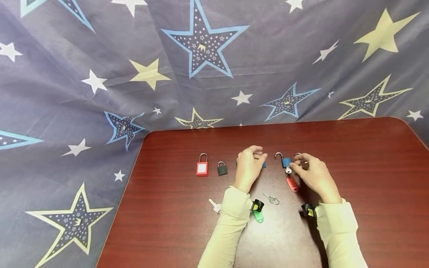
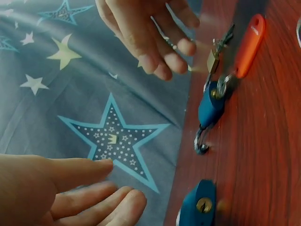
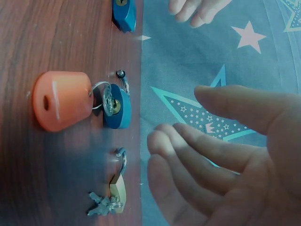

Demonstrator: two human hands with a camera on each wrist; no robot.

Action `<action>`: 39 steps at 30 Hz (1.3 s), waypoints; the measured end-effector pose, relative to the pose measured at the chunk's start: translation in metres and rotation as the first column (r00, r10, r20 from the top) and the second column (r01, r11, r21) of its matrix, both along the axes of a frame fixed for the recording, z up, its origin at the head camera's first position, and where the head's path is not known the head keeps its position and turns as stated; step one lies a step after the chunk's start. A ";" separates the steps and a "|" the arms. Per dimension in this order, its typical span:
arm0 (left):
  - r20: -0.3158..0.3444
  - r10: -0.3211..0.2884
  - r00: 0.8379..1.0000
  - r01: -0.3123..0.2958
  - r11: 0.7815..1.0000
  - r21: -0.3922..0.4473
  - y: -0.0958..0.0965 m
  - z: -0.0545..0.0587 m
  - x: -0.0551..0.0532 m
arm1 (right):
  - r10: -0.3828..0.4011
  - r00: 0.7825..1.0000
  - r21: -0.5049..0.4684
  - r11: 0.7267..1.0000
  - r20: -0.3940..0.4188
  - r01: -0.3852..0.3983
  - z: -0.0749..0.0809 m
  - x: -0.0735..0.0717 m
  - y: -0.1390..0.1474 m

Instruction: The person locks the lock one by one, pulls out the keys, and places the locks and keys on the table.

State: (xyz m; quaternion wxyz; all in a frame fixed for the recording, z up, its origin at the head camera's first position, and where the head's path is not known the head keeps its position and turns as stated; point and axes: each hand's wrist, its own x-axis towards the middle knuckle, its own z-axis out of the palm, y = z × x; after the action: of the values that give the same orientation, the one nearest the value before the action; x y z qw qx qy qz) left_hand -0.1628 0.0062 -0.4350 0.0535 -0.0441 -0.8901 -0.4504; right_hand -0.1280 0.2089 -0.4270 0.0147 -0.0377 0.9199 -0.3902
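A blue padlock [image 1: 286, 162] lies on the table with its shackle sprung open. A key [image 1: 288, 171] sits in its keyhole, tied by a ring to a red-orange tag [image 1: 292, 184]. To its right hovers my right hand [image 1: 315, 173], fingers loosely bent and holding nothing. In the right wrist view, a brass padlock [image 3: 118, 194] with small keys [image 3: 99, 205] lies below the blue one; the right hand mostly hides it in the head view. My left hand [image 1: 248, 165] is empty, fingers relaxed, over a second blue padlock [image 2: 200, 205].
Further left lie a red padlock [image 1: 202, 169] with a white label and a small dark padlock [image 1: 222, 169]. Nearer the front are a key [image 1: 215, 205], keys on a ring [image 1: 272, 199] and a green tag [image 1: 258, 216]. A star-patterned curtain [image 1: 214, 93] hangs behind the table.
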 end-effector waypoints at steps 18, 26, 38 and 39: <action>0.178 -0.121 0.977 0.099 0.987 0.124 0.023 -0.014 0.006 | 0.008 1.000 0.007 1.000 0.030 -0.009 -0.009 -0.001 0.003; 0.222 -0.159 0.962 0.133 0.983 0.129 0.026 -0.017 0.007 | 0.064 0.998 0.017 0.998 0.027 -0.064 -0.014 -0.004 0.005; 0.278 -0.231 0.933 0.200 0.971 0.134 0.033 -0.021 0.011 | 0.082 0.997 0.049 0.995 0.006 -0.082 -0.023 -0.006 0.004; 0.284 -0.232 0.930 0.202 0.971 0.132 0.034 -0.021 0.011 | 0.082 0.997 0.046 0.996 0.004 -0.082 -0.023 -0.007 0.004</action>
State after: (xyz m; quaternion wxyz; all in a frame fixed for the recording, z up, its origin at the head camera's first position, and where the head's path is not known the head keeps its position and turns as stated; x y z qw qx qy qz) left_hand -0.1519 0.0403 -0.4563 -0.1291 -0.0711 -0.8539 -0.4991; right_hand -0.1349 0.2129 -0.4501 0.0325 -0.0745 0.9262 -0.3681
